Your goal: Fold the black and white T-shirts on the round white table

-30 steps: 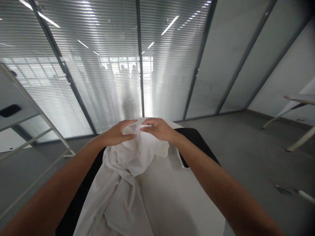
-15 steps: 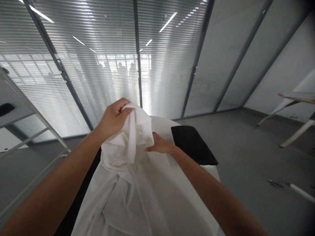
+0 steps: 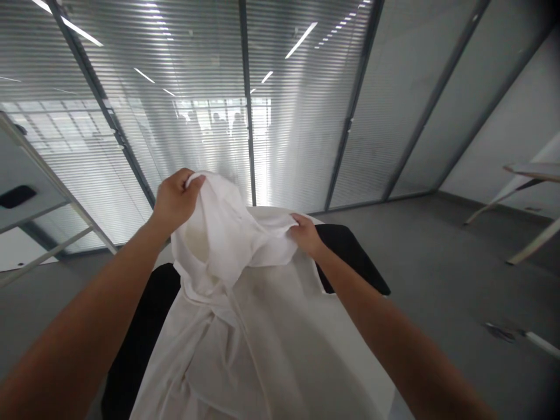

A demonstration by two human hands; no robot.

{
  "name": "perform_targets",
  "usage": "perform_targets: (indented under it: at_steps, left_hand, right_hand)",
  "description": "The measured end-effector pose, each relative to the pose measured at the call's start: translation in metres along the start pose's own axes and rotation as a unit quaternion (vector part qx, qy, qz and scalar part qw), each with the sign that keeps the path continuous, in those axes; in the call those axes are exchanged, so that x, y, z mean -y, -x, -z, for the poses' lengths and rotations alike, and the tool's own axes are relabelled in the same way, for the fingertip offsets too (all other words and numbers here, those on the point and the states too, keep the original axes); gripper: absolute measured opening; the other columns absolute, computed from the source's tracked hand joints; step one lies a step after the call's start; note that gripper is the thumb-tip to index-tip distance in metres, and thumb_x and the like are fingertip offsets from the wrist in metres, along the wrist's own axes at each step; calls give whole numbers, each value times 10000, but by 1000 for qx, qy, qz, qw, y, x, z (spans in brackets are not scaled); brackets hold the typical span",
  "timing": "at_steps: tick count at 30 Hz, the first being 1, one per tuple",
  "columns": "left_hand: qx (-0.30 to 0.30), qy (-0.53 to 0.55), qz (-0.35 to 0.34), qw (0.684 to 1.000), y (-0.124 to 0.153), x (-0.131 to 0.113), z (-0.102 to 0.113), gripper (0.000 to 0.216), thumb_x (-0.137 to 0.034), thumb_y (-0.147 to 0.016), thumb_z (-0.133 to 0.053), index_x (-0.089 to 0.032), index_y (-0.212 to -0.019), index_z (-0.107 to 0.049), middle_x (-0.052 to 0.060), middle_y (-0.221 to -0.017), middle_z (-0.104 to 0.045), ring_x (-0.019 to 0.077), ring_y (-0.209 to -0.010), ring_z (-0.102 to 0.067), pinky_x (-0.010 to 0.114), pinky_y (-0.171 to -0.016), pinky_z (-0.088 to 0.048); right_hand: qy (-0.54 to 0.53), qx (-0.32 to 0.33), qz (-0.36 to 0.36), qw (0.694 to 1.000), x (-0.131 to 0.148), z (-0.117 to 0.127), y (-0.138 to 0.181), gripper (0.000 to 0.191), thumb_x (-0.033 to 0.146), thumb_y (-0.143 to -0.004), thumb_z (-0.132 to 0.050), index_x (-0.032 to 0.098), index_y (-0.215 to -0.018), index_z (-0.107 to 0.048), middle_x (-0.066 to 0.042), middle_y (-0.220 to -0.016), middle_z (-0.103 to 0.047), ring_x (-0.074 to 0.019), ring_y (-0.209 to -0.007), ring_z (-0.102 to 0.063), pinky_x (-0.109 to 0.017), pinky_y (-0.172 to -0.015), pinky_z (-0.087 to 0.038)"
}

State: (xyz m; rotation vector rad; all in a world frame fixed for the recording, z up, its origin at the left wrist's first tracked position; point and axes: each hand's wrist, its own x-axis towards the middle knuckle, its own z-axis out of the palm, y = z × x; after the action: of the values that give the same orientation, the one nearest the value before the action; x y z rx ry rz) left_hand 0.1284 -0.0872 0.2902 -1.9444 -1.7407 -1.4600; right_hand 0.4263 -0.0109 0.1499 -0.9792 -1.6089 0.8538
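A crumpled white shirt (image 3: 223,227) is spread over a white rounded surface (image 3: 341,344), with its long folds running down toward me. My left hand (image 3: 177,195) pinches the upper left of the cloth between thumb and fingers and holds it raised. On the other side, my right hand (image 3: 304,233) is closed on the cloth's right end, lower than the left. The stretch between the hands is lifted and draped, showing a hollow fold beside the left hand. Cloth hides some of the fingertips.
A flat black piece (image 3: 354,259) lies on the right beneath my right forearm, and another black shape (image 3: 142,332) is at the left. A white metal frame (image 3: 65,198) stands left. Glass panels with blinds (image 3: 297,140) rise ahead. A white-legged table (image 3: 531,175) is at far right.
My hands have moved apart, the left one leftward and slightly up, the right one to the right and up. The cloth between them has spread wider.
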Motion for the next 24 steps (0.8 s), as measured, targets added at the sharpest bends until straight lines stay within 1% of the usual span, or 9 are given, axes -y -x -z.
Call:
perform_targets:
  at_steps: [5, 9, 11, 14, 17, 19, 21, 22, 24]
  left_hand:
    - [47, -142, 28, 988, -16, 55, 13, 378, -555, -860, -432, -217, -737, -548, 32, -674, -572, 234, -748, -570, 302, -681, -403]
    - [170, -79, 79, 979, -9, 69, 24, 444, -609, -821, -471, -201, -811, -645, 54, -754, -669, 244, -751, -622, 301, -650, -454]
    - [267, 3, 108, 958, 1, 54, 36, 442, -610, -782, -546, -219, -926, -691, 60, -861, -722, 251, -778, -661, 292, -628, -488]
    - [445, 91, 91, 886, 17, 12, 61, 350, -537, -731, -659, -267, -944, -727, 50, -884, -744, 251, -764, -695, 276, -590, -514]
    - [539, 149, 46, 828, 27, -35, 87, 254, -439, -670, -758, -283, -871, -748, 40, -797, -740, 253, -713, -699, 287, -551, -523]
    - [527, 182, 18, 830, 28, -58, 99, 234, -411, -630, -801, -282, -817, -744, 33, -757, -735, 260, -703, -702, 297, -522, -529]
    - [475, 222, 12, 851, 28, -73, 106, 237, -397, -594, -834, -268, -762, -728, 30, -727, -730, 282, -728, -711, 313, -505, -542]
    - [438, 243, 21, 865, 27, -78, 109, 237, -386, -585, -846, -256, -734, -716, 30, -715, -727, 298, -756, -716, 323, -503, -551]
    - [332, 284, 62, 897, 26, -88, 115, 248, -350, -572, -866, -223, -669, -677, 29, -699, -719, 330, -814, -721, 336, -496, -565]
  right_hand:
    - [155, -66, 137, 976, 72, 57, -37, 142, 294, -725, -605, 188, -781, -683, -20, -762, -673, -200, -758, -593, -292, -666, -456]
    - [238, -38, 173, 955, 125, 86, -41, 63, 237, -741, -676, 189, -773, -701, -27, -735, -668, -194, -720, -594, -310, -663, -462]
    - [251, 10, 152, 956, 151, 97, -30, 65, 218, -750, -690, 180, -792, -721, -33, -742, -680, -183, -688, -600, -305, -629, -465]
    - [266, 124, 87, 952, 193, 113, -4, 163, 267, -746, -721, 175, -877, -751, -47, -787, -715, -166, -642, -627, -290, -560, -467]
    - [257, 209, 67, 941, 233, 130, 20, 350, 468, -651, -788, 201, -876, -759, -50, -793, -729, -147, -619, -657, -267, -526, -470]
    - [244, 249, 65, 935, 255, 143, 29, 474, 613, -559, -771, 206, -801, -756, -30, -738, -721, -117, -590, -652, -259, -521, -454]
    - [252, 282, 55, 924, 273, 158, 33, 581, 714, -477, -720, 176, -696, -733, -18, -694, -707, -109, -606, -654, -286, -539, -432]
    - [266, 269, 59, 924, 281, 166, 35, 633, 759, -478, -672, 146, -632, -708, -21, -676, -698, -110, -622, -655, -307, -543, -411]
    - [301, 111, 120, 939, 293, 180, 38, 728, 803, -604, -542, 85, -539, -644, -43, -678, -687, -117, -664, -656, -347, -538, -361]
